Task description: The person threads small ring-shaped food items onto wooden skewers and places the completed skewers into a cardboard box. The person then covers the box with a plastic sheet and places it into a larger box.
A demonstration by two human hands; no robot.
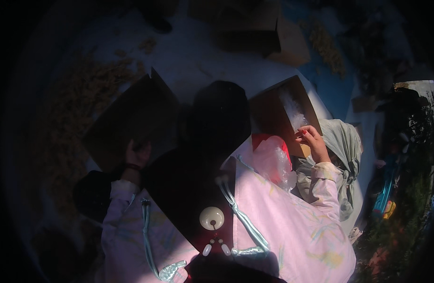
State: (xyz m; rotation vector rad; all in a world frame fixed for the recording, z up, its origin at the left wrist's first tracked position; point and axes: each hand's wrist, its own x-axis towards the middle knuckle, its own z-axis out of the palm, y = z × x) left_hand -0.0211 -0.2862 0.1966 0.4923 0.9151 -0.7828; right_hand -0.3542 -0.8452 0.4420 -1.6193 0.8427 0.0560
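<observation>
My right hand point(313, 141), in sunlight with red nails, reaches over the near end of an open cardboard box point(269, 104). Clear plastic bags point(293, 109) lie inside it, and my bent fingertips pinch at their lower end. In shadow on the left, my left hand point(138, 153) is at the near edge of a larger cardboard box point(120, 123), its fingers loosely apart. Nothing shows in that hand, though the dark box interior cannot be made out. A red bag with clear plastic point(275, 158) lies between my right sleeve and the smaller box.
A grey-green cloth bundle point(342, 141) with a knot sits right of my right wrist. Brown dry plant-like pieces point(80, 99) are heaped at the left. Further boxes point(250, 35) stand at the far side, near a blue sheet point(327, 89) with more brown pieces.
</observation>
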